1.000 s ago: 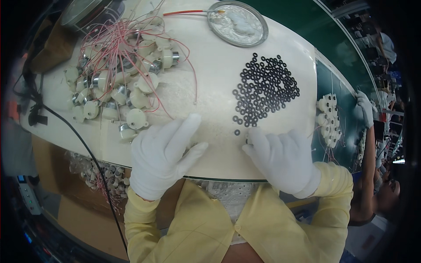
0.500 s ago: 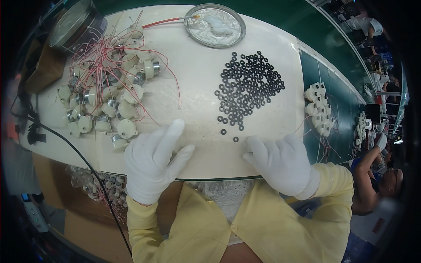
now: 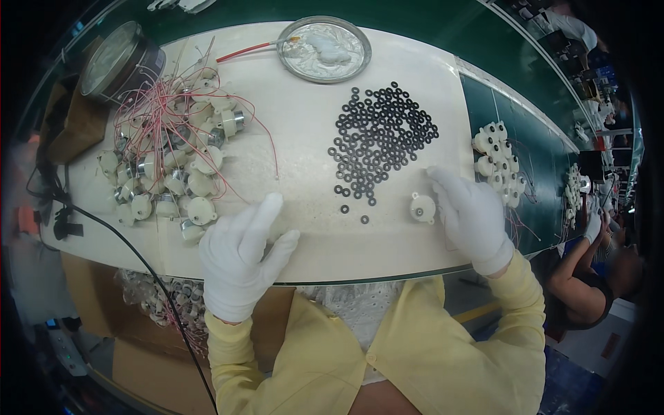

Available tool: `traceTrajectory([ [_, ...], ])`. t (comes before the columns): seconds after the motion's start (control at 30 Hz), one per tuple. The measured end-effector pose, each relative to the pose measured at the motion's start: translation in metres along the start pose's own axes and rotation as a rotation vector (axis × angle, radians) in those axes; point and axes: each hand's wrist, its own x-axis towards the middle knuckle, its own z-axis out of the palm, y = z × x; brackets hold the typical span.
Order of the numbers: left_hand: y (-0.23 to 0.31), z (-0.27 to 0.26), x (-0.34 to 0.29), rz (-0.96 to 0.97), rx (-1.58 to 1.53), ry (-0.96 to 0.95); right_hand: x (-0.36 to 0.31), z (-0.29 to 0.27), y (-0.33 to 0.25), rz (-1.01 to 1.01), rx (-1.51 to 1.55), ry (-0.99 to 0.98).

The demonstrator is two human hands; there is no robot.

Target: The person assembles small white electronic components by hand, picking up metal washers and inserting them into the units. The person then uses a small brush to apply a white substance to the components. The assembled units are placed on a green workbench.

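Observation:
Gloved in white, my left hand (image 3: 242, 256) is held at the table's near edge, thumb and fingers apart and nothing seen between them. My right hand (image 3: 474, 221), also in a white glove, is beside a small round white motor (image 3: 421, 208) with a metal centre. Its fingers stretch forward past the motor, which stands by itself on the table. Ahead of my hands, many black rubber rings (image 3: 384, 135) lie spread out, two of them loose at the near end. A heap of white motors (image 3: 166, 173) with red and white wires covers the left side.
A round metal dish (image 3: 325, 50) of white paste, with a red-handled brush (image 3: 242, 52), stands at the back. More motors (image 3: 499, 162) sit on the green surface to the right. A tub (image 3: 123, 61) and black cable (image 3: 124, 238) are left; another person works far right.
My right hand has shifted right and forward, and the white motor now shows on the table beside it. My left hand keeps its pose; the whole view has shifted slightly.

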Motion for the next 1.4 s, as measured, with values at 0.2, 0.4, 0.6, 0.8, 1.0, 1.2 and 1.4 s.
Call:
traceTrajectory([
  [0.2,0.002,-0.002,0.002,-0.015,-0.030,-0.037,0.005,-0.025,-0.023,-0.009,0.078,-0.046],
  [0.4,0.004,-0.003,0.003,-0.031,-0.077,-0.075,-0.013,-0.030,-0.006,-0.045,0.180,-0.051],
  [0.6,-0.005,0.001,-0.003,0.057,-0.031,-0.048,-0.070,-0.106,0.030,0.291,0.334,0.204],
  [0.8,0.003,0.002,0.002,0.043,0.024,-0.062,-0.088,-0.110,0.145,0.410,-0.070,-0.018],
  [1.0,0.005,0.007,0.004,0.018,0.080,-0.043,-0.075,-0.071,0.217,0.200,-0.027,-0.134],
  [1.2,0.005,0.006,0.003,0.011,0.086,-0.018,-0.066,-0.045,0.223,0.260,0.251,-0.094],
  [1.4,0.003,0.005,0.001,0.007,0.034,-0.024,-0.071,-0.037,0.225,0.203,0.152,-0.053],
])
